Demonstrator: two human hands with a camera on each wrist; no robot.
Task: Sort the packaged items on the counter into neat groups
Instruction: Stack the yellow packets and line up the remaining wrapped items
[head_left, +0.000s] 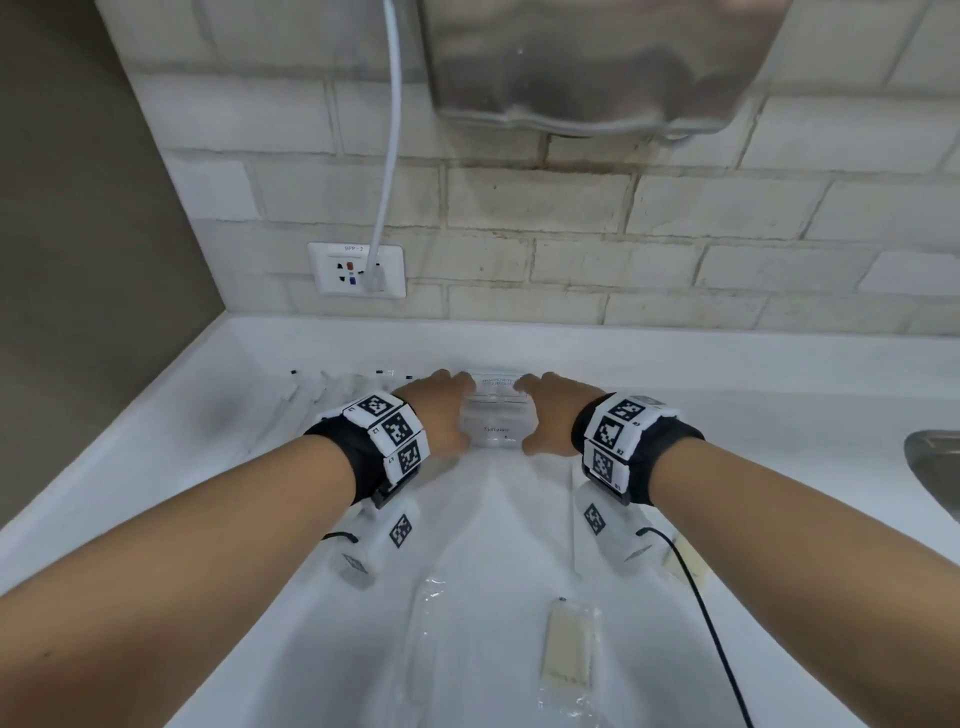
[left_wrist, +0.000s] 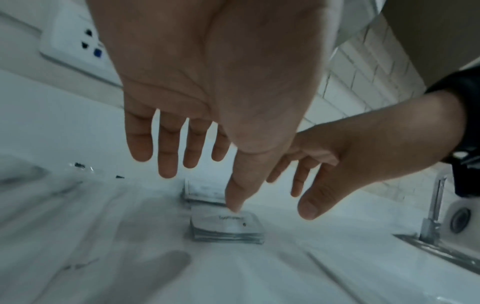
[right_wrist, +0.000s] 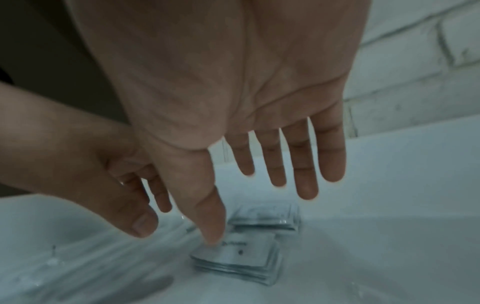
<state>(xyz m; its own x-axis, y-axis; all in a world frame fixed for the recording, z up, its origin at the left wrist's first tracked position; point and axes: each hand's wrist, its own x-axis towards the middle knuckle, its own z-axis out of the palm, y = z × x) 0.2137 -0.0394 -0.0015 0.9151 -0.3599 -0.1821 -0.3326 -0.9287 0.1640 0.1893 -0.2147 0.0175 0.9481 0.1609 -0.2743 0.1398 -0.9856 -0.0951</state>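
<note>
Two small stacks of clear toothpaste packets lie one behind the other on the white counter (head_left: 727, 395): the near stack (head_left: 496, 431) (left_wrist: 226, 228) (right_wrist: 241, 259) and the far stack (head_left: 493, 384) (left_wrist: 205, 193) (right_wrist: 267, 218). My left hand (head_left: 439, 410) (left_wrist: 182, 142) stands at their left side and my right hand (head_left: 553, 415) (right_wrist: 272, 160) at their right. Both hands have straight, spread fingers and hold nothing. Each thumb tip reaches down to the near stack's top edge. The fingertips hang above the counter beside the far stack.
Close to me lie a clear packet with a beige item (head_left: 566, 649) and a long clear packet (head_left: 426, 623). More clear packets with black bits (head_left: 332, 384) sit back left. A sink (head_left: 935, 467) with a tap (left_wrist: 436, 205) is on the right. A wall socket (head_left: 356, 270) and a hand dryer (head_left: 587, 62) hang on the wall behind.
</note>
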